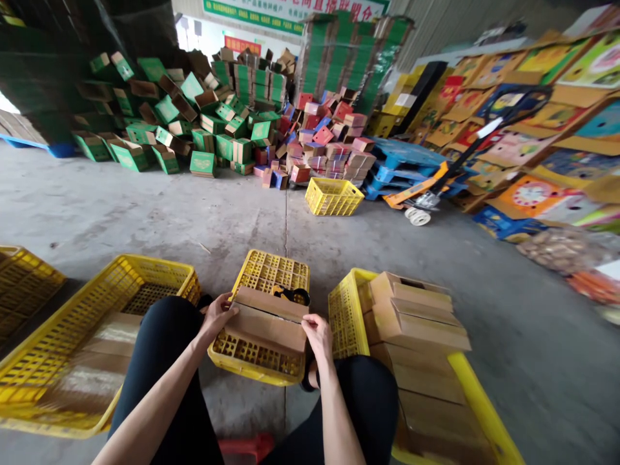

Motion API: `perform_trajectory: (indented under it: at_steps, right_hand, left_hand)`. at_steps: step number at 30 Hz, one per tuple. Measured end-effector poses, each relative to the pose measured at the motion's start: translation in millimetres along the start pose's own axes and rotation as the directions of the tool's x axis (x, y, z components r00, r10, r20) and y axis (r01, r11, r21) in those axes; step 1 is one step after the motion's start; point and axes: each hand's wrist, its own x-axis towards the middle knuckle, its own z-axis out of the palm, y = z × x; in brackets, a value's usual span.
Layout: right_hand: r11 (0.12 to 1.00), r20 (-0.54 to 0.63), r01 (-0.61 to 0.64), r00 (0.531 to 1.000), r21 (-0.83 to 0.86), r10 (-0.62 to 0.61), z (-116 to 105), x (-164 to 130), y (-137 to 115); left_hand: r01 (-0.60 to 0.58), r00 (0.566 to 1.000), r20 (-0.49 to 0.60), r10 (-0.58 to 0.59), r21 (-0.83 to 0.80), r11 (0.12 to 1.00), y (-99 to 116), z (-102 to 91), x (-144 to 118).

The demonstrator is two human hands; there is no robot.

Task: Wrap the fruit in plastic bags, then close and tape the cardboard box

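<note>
A brown cardboard box lies on an upturned yellow crate between my knees, with a dark narrow gap between its top flaps. My left hand grips the box's left end, thumb and fingers closed on the edge. At the other end my right hand pinches the right edge. Just behind the box, a yellow and black tape dispenser rests on the crate. What is inside the box cannot be seen.
To my right, a yellow crate holds stacked cardboard boxes. A yellow crate at my left contains taped boxes. Farther off are another yellow crate, a pallet jack, blue pallets and heaped green boxes.
</note>
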Motion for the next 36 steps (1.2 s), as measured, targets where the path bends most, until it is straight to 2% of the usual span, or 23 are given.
perform_trajectory:
  at_steps: [3,7,10,20,26,31,36]
  right_hand:
    - [1.000,0.000,0.013,1.000,-0.024,-0.013,-1.5,0.1,-0.7]
    - [0.998,-0.006,0.031,0.999,-0.050,-0.031,-2.6,-1.2,-1.4]
    - [0.998,-0.011,0.038,0.999,-0.053,-0.039,-2.1,-2.4,-1.7]
    - [0.998,-0.049,0.051,0.997,-0.045,-0.053,1.1,-7.1,-1.4]
    - [0.995,-0.112,0.095,0.989,-0.031,-0.098,4.2,-8.3,-0.4]
    - [0.992,-0.101,0.111,0.988,-0.055,-0.116,5.0,-8.6,-1.2]
    - [0.993,-0.092,0.076,0.992,-0.094,-0.085,9.2,-7.6,-1.9]
  left_hand:
    - [-0.050,0.999,0.010,0.050,0.060,0.997,1.7,0.0,0.2]
    - [-0.115,0.993,0.005,0.117,0.222,0.968,4.1,-0.6,0.2]
    - [-0.137,0.990,0.002,0.141,0.267,0.954,4.7,-0.5,0.4]
    - [-0.144,0.987,-0.028,0.156,0.256,0.956,-1.9,5.1,5.0]
    - [-0.143,0.988,-0.024,0.152,0.223,0.964,0.2,5.4,3.3]
    - [-0.135,0.990,-0.024,0.142,0.188,0.973,2.0,6.2,3.5]
    - [-0.115,0.992,-0.037,0.123,0.172,0.978,0.1,6.9,5.7]
